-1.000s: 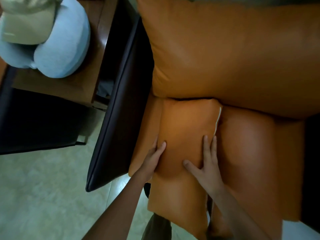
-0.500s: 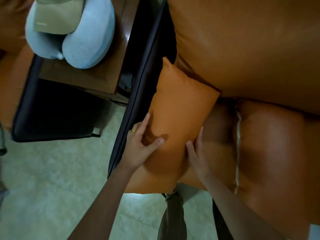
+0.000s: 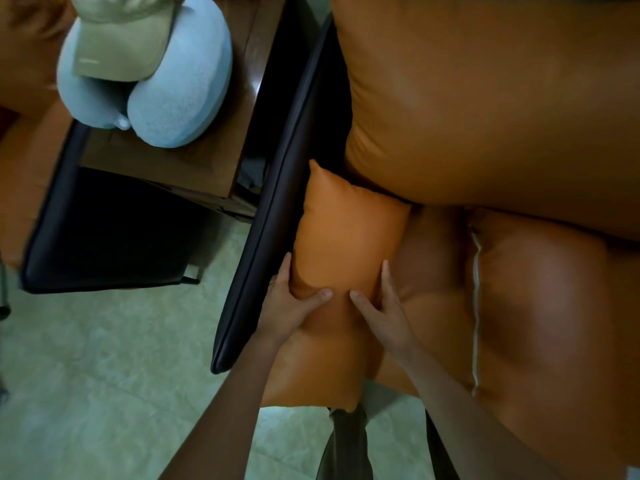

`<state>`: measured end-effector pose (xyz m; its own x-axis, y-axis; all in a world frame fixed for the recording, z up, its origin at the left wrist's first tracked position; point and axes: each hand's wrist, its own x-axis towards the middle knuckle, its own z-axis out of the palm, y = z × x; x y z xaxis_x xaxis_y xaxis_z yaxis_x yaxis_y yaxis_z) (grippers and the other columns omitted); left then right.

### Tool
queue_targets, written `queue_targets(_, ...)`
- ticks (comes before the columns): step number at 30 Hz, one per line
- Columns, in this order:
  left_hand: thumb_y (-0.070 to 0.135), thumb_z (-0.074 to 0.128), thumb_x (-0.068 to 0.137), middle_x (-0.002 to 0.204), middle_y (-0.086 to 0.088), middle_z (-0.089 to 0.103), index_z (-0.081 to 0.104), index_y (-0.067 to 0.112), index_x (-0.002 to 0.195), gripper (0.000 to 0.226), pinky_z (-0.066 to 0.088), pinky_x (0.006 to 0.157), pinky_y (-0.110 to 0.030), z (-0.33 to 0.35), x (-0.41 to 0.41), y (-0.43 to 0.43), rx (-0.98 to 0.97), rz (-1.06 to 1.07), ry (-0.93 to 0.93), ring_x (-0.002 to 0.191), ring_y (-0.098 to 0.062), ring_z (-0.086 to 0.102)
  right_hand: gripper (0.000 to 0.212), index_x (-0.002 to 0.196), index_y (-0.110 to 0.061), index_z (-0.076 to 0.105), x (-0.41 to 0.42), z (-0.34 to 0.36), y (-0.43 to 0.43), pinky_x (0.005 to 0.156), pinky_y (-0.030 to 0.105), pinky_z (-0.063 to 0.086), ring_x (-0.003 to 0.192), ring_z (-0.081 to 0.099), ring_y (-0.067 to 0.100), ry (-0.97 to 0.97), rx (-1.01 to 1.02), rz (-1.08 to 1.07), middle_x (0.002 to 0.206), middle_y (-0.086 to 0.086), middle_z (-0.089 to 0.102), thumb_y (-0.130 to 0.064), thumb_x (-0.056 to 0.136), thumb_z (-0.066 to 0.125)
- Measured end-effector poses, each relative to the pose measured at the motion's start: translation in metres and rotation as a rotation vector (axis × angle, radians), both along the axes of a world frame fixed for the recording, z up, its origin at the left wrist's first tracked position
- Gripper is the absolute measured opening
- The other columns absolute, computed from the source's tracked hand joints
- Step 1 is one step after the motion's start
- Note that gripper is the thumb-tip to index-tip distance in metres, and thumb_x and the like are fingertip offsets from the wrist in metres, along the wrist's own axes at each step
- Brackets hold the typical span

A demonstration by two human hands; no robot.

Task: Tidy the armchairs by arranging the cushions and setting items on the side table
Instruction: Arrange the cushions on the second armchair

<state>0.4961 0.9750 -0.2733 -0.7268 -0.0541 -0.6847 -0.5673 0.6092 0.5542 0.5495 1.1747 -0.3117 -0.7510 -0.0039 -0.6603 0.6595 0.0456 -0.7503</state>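
One small orange cushion (image 3: pixel 346 237), gripped at its sides by left hand (image 3: pixel 287 311) and right hand (image 3: pixel 382 311), against black armrest (image 3: pixel 270 237).

Left hand (image 3: pixel 285 315) and right hand (image 3: pixel 384 315) round the orange cushion (image 3: pixel 346 237) beside the black armrest (image 3: pixel 275 209), neck pillow (image 3: pixel 183 98) on side table (image 3: pixel 207 161).

Your left hand (image 3: pixel 287 308) and right hand (image 3: pixel 382 311) are bare, and both forearms (image 3: pixel 225 403) run bare to the lower edge of view. Between them, your dark grey-green trousers (image 3: pixel 346 445) show, lightly creased.
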Motion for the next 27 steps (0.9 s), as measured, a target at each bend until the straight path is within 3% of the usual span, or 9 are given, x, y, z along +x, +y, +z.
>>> queue_targets(3,0.078,0.079,0.057,0.153,0.005,0.031,0.003,0.061,0.151,0.122,0.044,0.110,-0.050,0.010,0.007,0.007,0.013,-0.034,0.039,0.139,-0.022,0.040,0.101,0.139,-0.072,-0.012,0.005,0.000,0.003,0.122,0.049,0.027,0.151,0.017,0.012,0.015,0.012,-0.018,0.162,-0.027,0.006,-0.084,0.072,0.062)
queue_targets(6,0.087,0.070,0.055,0.146,0.009,0.034,-0.004,0.073,0.142,0.115,0.037,0.112,-0.058,0.028,0.020,0.006,-0.088,-0.099,0.076,0.135,-0.022,0.042,0.101,0.145,-0.069,-0.005,0.007,0.000,0.002,0.120,0.049,0.033,0.149,0.024,0.007,0.057,-0.095,-0.008,0.160,-0.030,0.010,-0.072,0.078,0.070)
queue_targets(9,0.080,0.074,0.060,0.144,0.016,0.035,0.000,0.076,0.140,0.109,0.036,0.113,-0.059,0.045,0.028,-0.006,-0.069,-0.091,0.137,0.136,-0.019,0.042,0.101,0.144,-0.071,-0.004,0.004,0.000,-0.002,0.115,0.050,0.040,0.144,0.034,0.010,0.041,-0.199,-0.028,0.158,-0.029,0.018,-0.066,0.080,0.073)
queue_targets(11,0.078,0.074,0.062,0.153,0.014,0.031,0.000,0.074,0.142,0.109,0.034,0.114,-0.060,0.048,0.028,-0.008,-0.073,-0.166,0.147,0.140,-0.020,0.039,0.098,0.141,-0.073,-0.006,-0.003,-0.001,-0.008,0.116,0.050,0.039,0.144,0.035,0.010,0.023,-0.210,-0.046,0.158,-0.027,0.019,-0.070,0.080,0.069)
queue_targets(14,0.069,0.075,0.071,0.166,0.015,0.012,-0.008,0.069,0.145,0.111,0.028,0.118,-0.060,0.034,0.027,0.000,-0.097,-0.296,0.136,0.149,-0.019,0.028,0.092,0.130,-0.080,-0.013,-0.020,-0.008,-0.012,0.120,0.052,0.031,0.150,0.026,0.014,0.009,-0.125,-0.071,0.165,-0.020,0.012,-0.087,0.072,0.058)
queue_targets(18,0.059,0.072,0.081,0.169,0.012,0.003,-0.012,0.063,0.148,0.107,0.018,0.122,-0.058,0.017,0.027,0.008,-0.183,-0.355,0.190,0.152,-0.015,0.020,0.108,0.139,-0.072,-0.016,-0.033,-0.015,-0.012,0.119,0.055,0.030,0.151,0.024,0.021,-0.047,-0.068,-0.053,0.167,-0.012,0.007,-0.094,0.063,0.057)
queue_targets(21,0.069,0.074,0.072,0.167,0.018,0.006,-0.006,0.064,0.149,0.111,0.027,0.120,-0.057,0.015,0.027,0.000,-0.095,-0.229,0.144,0.153,-0.013,0.018,0.105,0.136,-0.075,-0.015,-0.027,-0.019,-0.013,0.121,0.052,0.028,0.151,0.023,0.019,-0.017,-0.064,-0.073,0.167,-0.012,0.008,-0.092,0.064,0.059)
queue_targets(24,0.077,0.077,0.061,0.165,0.020,0.013,-0.003,0.067,0.147,0.118,0.040,0.114,-0.054,0.007,0.022,-0.007,-0.030,-0.122,0.080,0.148,-0.016,0.030,0.111,0.146,-0.065,-0.013,-0.026,-0.024,-0.013,0.122,0.051,0.027,0.151,0.021,0.016,0.008,-0.043,-0.088,0.167,-0.012,0.008,-0.091,0.065,0.059)
queue_targets(27,0.080,0.077,0.058,0.164,0.019,0.021,0.001,0.067,0.147,0.118,0.042,0.112,-0.053,-0.002,0.024,-0.008,-0.015,-0.102,0.080,0.145,-0.016,0.035,0.107,0.147,-0.066,-0.010,-0.024,-0.033,-0.014,0.121,0.052,0.028,0.152,0.020,0.013,0.029,-0.050,-0.107,0.166,-0.018,0.007,-0.087,0.070,0.061)
